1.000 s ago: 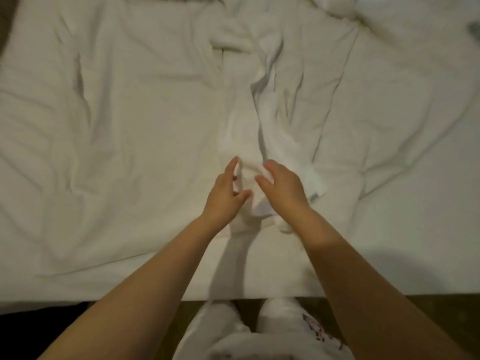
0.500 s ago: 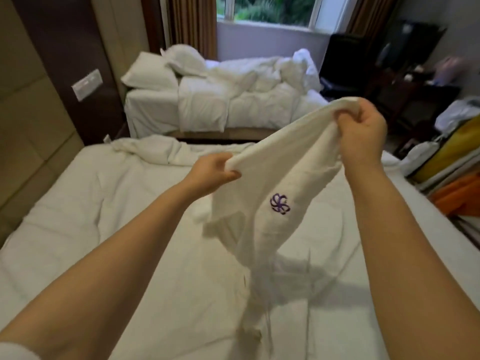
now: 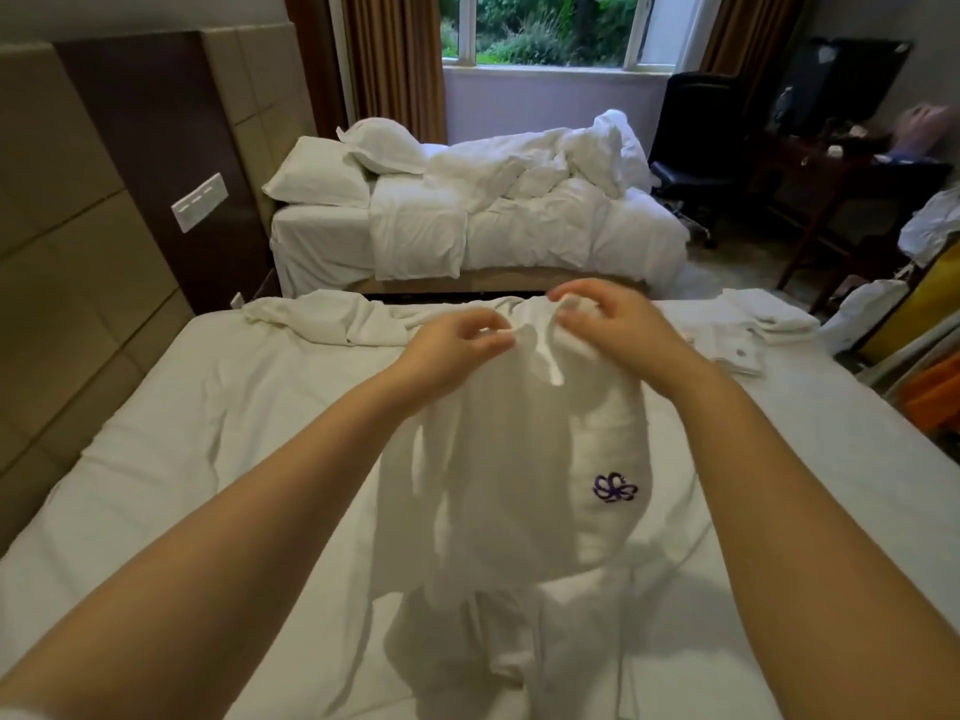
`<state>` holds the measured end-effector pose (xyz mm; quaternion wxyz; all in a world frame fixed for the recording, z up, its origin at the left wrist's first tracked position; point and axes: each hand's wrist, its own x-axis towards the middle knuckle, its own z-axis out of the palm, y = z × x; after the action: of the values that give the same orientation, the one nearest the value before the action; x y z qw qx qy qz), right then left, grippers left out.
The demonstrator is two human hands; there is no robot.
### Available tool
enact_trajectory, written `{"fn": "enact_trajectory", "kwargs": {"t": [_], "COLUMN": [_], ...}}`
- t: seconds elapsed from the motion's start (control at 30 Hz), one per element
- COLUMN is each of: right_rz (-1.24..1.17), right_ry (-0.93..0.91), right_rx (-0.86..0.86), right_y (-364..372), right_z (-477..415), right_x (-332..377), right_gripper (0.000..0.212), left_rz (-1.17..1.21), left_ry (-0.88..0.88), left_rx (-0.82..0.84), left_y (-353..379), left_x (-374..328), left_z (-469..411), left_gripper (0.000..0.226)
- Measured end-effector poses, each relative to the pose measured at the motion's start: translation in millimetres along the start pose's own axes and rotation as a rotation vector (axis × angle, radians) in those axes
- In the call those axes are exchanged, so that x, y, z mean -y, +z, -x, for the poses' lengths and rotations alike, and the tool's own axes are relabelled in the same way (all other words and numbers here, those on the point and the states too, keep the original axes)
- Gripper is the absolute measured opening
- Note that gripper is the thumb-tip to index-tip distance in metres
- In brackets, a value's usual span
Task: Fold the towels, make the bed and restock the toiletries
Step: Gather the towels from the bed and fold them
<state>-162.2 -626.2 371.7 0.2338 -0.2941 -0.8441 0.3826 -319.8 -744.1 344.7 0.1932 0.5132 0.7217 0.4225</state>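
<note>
A white towel (image 3: 509,485) with a purple flower logo hangs in the air over the near bed (image 3: 218,459). My left hand (image 3: 457,345) pinches its top edge. Close beside it, my right hand (image 3: 613,324) grips the same edge. The two hands are almost touching. The towel's lower end trails down onto the white sheet. Crumpled white linen (image 3: 332,317) lies along the far side of this bed, and folded towels (image 3: 748,335) rest at its far right corner.
A second bed (image 3: 493,220) with two pillows and a rumpled duvet stands beyond, under the window. A black office chair (image 3: 696,148) and a dark desk (image 3: 852,174) are at the right. A cart with yellow and orange items (image 3: 930,356) is at the right edge. The headboard wall (image 3: 104,200) runs along the left.
The towel was lifted off the sheet and held up. Since half a second ago my hands have come together at its top edge, and it now hangs lower and straighter.
</note>
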Motion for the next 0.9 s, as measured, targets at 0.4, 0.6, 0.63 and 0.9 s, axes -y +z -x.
{"fn": "enact_trajectory", "kwargs": {"t": [0.4, 0.6, 0.63, 0.9], "right_rz": [-0.072, -0.41, -0.412, -0.378], "right_ry": [-0.084, 0.097, 0.112, 0.18], "right_rx": [0.058, -0.221, -0.237, -0.317], "right_y": [35.7, 13.4, 13.0, 4.9], "right_z": [-22.4, -40.9, -43.2, -42.4], "right_x": [14.8, 0.8, -4.0, -27.3], "right_gripper": [0.013, 0.02, 0.019, 0.016], "left_rz": [0.076, 0.043, 0.011, -0.206], "left_ry": [-0.16, -0.347, -0.372, -0.518], "left_rx": [-0.006, -0.068, -0.066, -0.102], "left_y": [-13.8, -18.2, -19.5, -39.9], "left_x": [40.6, 91.4, 98.6, 149.8], "left_z": [16.5, 34.5, 35.3, 26.1], "left_gripper": [0.022, 0.029, 0.018, 0.023]}}
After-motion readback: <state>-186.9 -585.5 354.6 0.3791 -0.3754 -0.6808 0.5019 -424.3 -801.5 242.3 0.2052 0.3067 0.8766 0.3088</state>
